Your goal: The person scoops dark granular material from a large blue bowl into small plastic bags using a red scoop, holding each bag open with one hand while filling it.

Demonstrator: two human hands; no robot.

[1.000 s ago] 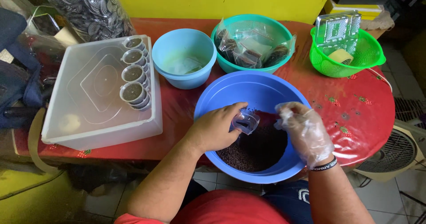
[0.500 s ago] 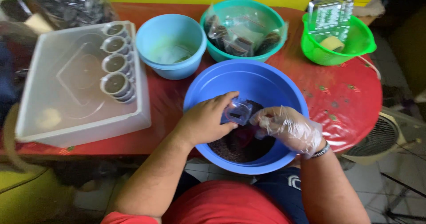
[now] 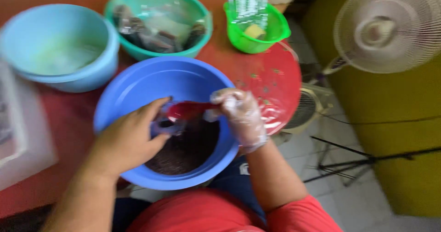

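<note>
Four bowls (image 3: 138, 99); two hands (image 3: 126, 142); one fan (image 3: 388, 27).

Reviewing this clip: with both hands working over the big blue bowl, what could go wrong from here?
1. The large blue plastic bowl overhangs the red table's near edge; pressing down could tip it.
2. The gloved right hand holds a red spoon over the small container in the bare left hand; dark grainy filling might spill past it.

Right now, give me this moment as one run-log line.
left hand: holds small cup over blue basin | right hand: gloved, holds red spoon at cup | basin: dark grains
</note>
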